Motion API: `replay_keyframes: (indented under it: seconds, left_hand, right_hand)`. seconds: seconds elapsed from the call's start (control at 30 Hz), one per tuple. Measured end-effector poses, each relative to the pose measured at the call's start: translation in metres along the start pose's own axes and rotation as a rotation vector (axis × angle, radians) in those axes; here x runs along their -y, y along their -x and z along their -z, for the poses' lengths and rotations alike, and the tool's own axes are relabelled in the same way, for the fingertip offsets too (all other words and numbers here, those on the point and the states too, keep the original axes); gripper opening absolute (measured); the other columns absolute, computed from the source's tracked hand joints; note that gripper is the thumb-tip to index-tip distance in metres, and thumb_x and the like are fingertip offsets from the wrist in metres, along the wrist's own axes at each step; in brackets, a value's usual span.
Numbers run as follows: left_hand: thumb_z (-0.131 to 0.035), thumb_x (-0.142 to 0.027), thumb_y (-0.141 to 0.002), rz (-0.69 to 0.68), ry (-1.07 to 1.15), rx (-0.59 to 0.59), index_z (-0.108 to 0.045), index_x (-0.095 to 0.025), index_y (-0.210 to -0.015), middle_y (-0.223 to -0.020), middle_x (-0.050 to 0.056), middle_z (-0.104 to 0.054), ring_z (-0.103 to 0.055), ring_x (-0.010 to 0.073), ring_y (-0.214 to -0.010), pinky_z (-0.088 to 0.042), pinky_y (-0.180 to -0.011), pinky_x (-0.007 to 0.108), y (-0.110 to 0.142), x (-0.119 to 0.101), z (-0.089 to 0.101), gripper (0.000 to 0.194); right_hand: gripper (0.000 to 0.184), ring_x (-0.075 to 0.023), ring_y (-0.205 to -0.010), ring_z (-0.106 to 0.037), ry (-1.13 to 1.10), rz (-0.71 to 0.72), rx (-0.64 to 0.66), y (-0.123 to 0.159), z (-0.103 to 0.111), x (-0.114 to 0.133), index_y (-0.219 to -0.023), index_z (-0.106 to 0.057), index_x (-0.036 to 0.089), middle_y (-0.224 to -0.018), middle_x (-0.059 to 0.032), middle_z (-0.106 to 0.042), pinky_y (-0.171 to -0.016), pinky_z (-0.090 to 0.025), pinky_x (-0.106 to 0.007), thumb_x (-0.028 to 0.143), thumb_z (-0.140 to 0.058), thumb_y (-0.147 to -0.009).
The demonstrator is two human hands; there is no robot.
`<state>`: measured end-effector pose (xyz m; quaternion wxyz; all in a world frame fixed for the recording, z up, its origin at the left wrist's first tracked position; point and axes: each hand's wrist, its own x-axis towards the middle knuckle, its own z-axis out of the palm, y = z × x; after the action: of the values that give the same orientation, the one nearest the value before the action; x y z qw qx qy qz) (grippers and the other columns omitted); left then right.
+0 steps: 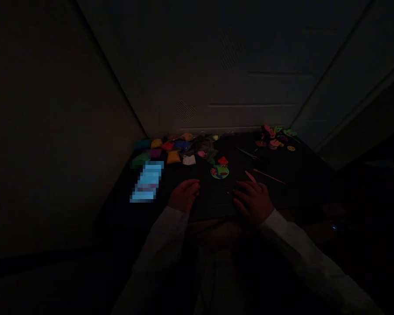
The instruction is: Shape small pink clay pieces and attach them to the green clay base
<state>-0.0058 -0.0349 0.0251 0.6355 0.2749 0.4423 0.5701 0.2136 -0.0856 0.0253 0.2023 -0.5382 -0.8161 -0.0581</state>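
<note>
Left hand: (185, 194) over the front of the dark table (298, 192), fingers drawn together, narrow; I cannot tell from here whether anything is pinched in it
Right hand: (254, 199) palm down, fingers bent and moderately spread, wide; I cannot tell whether the fingertips touch the table
Disc: (219, 172) one, round, green, with red and blue pieces on its face and a red peak (223, 160) at its far edge; I find it on the table, beyond the gap between the hands, apart from both
Speck: (227, 192) one, pale pink, just beside the right fingertips
Blade: (250, 176) one, pink, pointed, just beyond the right hand
Stick: (269, 176) one, thin, pink, slanting beside the blade
Scissors: (246, 152) apparently one pair, beyond the blade; handles lost to me in the dark
Packets: (173, 157) several, at the back left, in orange, white, red, blue, purple, green and more
Screen: (147, 181) one, bright blue, pixelated in my view, left of the left hand
Figures: (275, 144) a cluster, pink, green and purple, at the back right; a small yellow round (291, 148) beside them
Sleeves: (169, 232) two, pale, reaching the wrists
Wall: (265, 89) behind the table, two striped hearts (186, 110) on it
Light: dim
</note>
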Motion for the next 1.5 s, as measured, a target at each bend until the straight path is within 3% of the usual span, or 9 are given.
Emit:
replay_keyframes:
  seconds: [0.47, 0.63, 0.87, 1.17, 1.5]
  left_hand:
    - [-0.069, -0.016, -0.049, 0.007, 0.014, 0.026, -0.061, -0.012, -0.069, -0.059, 0.001, -0.060, -0.052, 0.0068, -0.054, -0.039, -0.052, 0.019, -0.001, 0.001, 0.001, 0.022]
    - [-0.069, -0.016, -0.049, -0.001, 0.013, 0.028, -0.061, -0.011, -0.067, -0.058, 0.002, -0.060, -0.051, 0.0070, -0.052, -0.039, -0.051, 0.020, 0.000, 0.000, 0.000, 0.021]
    - [-0.069, -0.017, -0.048, 0.001, 0.018, 0.034, -0.061, -0.012, -0.069, -0.058, 0.001, -0.060, -0.052, 0.0070, -0.053, -0.039, -0.051, 0.019, -0.001, 0.001, 0.001, 0.022]
    - [-0.069, -0.016, -0.048, 0.000, 0.012, 0.024, -0.061, -0.012, -0.068, -0.058, 0.001, -0.060, -0.052, 0.0067, -0.053, -0.039, -0.050, 0.018, -0.001, 0.002, 0.002, 0.022]
    - [-0.069, -0.017, -0.048, 0.001, 0.012, 0.033, -0.061, -0.012, -0.067, -0.059, 0.002, -0.060, -0.051, 0.0070, -0.053, -0.039, -0.050, 0.019, -0.002, 0.002, 0.002, 0.021]
  right_hand:
    - [0.032, -0.0210, -0.109, -0.036, -0.008, 0.028, 0.019, 0.001, 0.001, 0.001, -0.107, -0.052, 0.031, -0.120, -0.0010, -0.045, -0.089, -0.021, -0.043, 0.042, -0.038, -0.081]
    - [0.035, -0.0211, -0.109, -0.036, 0.004, 0.005, 0.019, 0.001, -0.001, 0.000, -0.108, -0.052, 0.026, -0.119, -0.0028, -0.046, -0.090, -0.021, -0.043, 0.042, -0.037, -0.081]
    - [0.034, -0.0216, -0.109, -0.036, -0.005, 0.015, 0.001, 0.001, -0.003, 0.001, -0.108, -0.052, 0.028, -0.120, -0.0025, -0.045, -0.089, -0.022, -0.044, 0.043, -0.039, -0.080]
    - [0.031, -0.0186, -0.103, -0.043, -0.053, -0.019, -0.155, 0.003, -0.007, -0.011, -0.104, -0.055, 0.016, -0.109, -0.0083, -0.052, -0.085, -0.030, -0.037, 0.032, -0.043, -0.080]
    - [0.028, -0.0208, -0.103, -0.042, 0.009, -0.025, -0.077, 0.002, -0.007, -0.006, -0.100, -0.058, 0.022, -0.111, -0.0068, -0.051, -0.085, -0.028, -0.040, 0.033, -0.042, -0.080]
